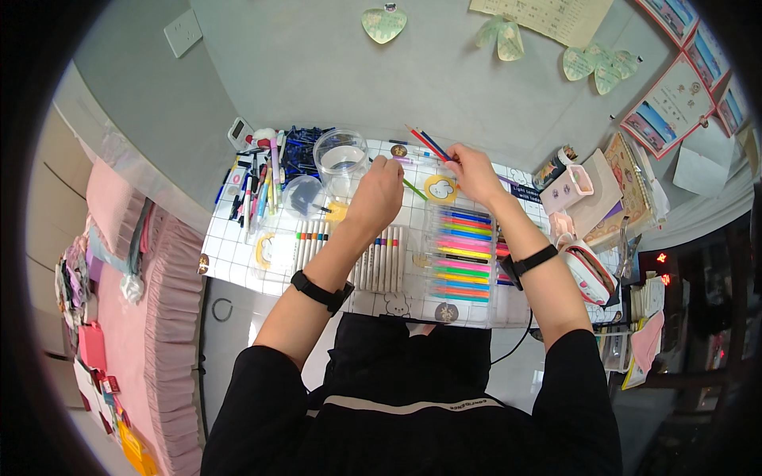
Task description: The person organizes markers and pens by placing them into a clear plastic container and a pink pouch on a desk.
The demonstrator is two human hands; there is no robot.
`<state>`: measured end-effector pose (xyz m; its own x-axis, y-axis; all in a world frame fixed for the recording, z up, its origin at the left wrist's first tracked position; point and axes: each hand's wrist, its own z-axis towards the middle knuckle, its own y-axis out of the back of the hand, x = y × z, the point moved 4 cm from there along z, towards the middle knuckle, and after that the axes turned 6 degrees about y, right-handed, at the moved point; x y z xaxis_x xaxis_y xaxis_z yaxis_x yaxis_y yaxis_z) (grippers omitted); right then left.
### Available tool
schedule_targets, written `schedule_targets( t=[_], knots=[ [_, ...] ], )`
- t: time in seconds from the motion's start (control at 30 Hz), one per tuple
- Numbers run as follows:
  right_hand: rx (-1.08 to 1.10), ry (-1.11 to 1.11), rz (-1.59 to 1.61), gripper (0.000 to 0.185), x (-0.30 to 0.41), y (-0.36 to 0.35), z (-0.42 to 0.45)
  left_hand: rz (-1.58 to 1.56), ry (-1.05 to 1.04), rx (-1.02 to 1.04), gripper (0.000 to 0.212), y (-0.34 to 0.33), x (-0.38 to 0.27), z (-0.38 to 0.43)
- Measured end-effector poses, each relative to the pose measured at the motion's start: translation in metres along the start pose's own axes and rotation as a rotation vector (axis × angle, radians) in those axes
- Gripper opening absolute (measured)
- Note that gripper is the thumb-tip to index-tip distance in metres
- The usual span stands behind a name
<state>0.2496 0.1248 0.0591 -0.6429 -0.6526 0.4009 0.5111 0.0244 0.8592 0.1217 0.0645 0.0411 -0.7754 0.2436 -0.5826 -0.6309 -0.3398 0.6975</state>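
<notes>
My right hand [470, 172] grips a red pencil [424, 140] and a dark blue pencil [436, 147], their points angled up and left over the back of the desk. Beside the clear round plastic jar [341, 156], my left hand [378, 193] has its fingers closed around a thin green pencil [415, 189], which sticks out to the lower right. Below my hands lie a clear case of colourful pens [463, 256] and a row of white markers with coloured bands [381, 262], partly hidden by my left forearm.
Dark blue pens or cartridges [300, 157] are heaped left of the jar, near loose pens and markers [259, 190] and a round clear lid [303, 196]. At the right stand a pencil cup [553, 166], a white-and-red pencil case [586, 273] and notebooks [631, 178]. The wall [333, 77] rises behind.
</notes>
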Motion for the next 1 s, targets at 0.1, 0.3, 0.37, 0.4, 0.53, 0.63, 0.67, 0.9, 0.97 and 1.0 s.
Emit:
schedule_targets(
  t=[0.1, 0.3, 0.37, 0.4, 0.53, 0.63, 0.67, 0.9, 0.97, 1.0],
  knots=[
    [0.037, 0.015, 0.238, 0.010, 0.014, -0.004, -0.010, -0.130, -0.037, -0.119, 0.006, 0.004, -0.007, 0.005],
    [-0.029, 0.092, 0.321, 0.012, 0.026, -0.014, -0.023, -0.354, 0.053, -0.153, 0.011, 0.004, -0.007, 0.014],
    [-0.072, 0.112, 0.374, 0.012, 0.030, -0.013, -0.024, -0.486, 0.073, -0.103, 0.011, 0.003, -0.009, 0.016],
    [-0.080, 0.130, 0.403, 0.012, 0.031, -0.013, -0.024, -0.532, 0.079, -0.086, 0.012, 0.003, -0.009, 0.017],
    [-0.122, 0.097, 0.455, 0.011, 0.034, -0.016, -0.023, -0.734, 0.028, -0.122, 0.010, 0.006, -0.011, 0.017],
    [-0.131, 0.042, 0.433, 0.011, 0.037, -0.014, -0.021, -0.756, 0.041, -0.077, 0.012, 0.007, -0.009, 0.016],
    [-0.139, 0.035, 0.432, 0.011, 0.036, -0.015, -0.021, -0.741, 0.052, -0.047, 0.012, 0.007, -0.008, 0.015],
    [-0.168, 0.054, 0.509, 0.012, 0.034, -0.030, -0.020, -0.510, 0.061, 0.041, 0.018, 0.012, -0.003, 0.006],
    [-0.116, 0.008, 0.469, 0.012, 0.038, -0.028, -0.022, -0.626, 0.098, 0.074, 0.017, 0.011, 0.000, 0.005],
    [-0.097, -0.010, 0.453, 0.012, 0.039, -0.029, -0.023, -0.668, 0.112, 0.087, 0.017, 0.011, 0.002, 0.003]
  ],
)
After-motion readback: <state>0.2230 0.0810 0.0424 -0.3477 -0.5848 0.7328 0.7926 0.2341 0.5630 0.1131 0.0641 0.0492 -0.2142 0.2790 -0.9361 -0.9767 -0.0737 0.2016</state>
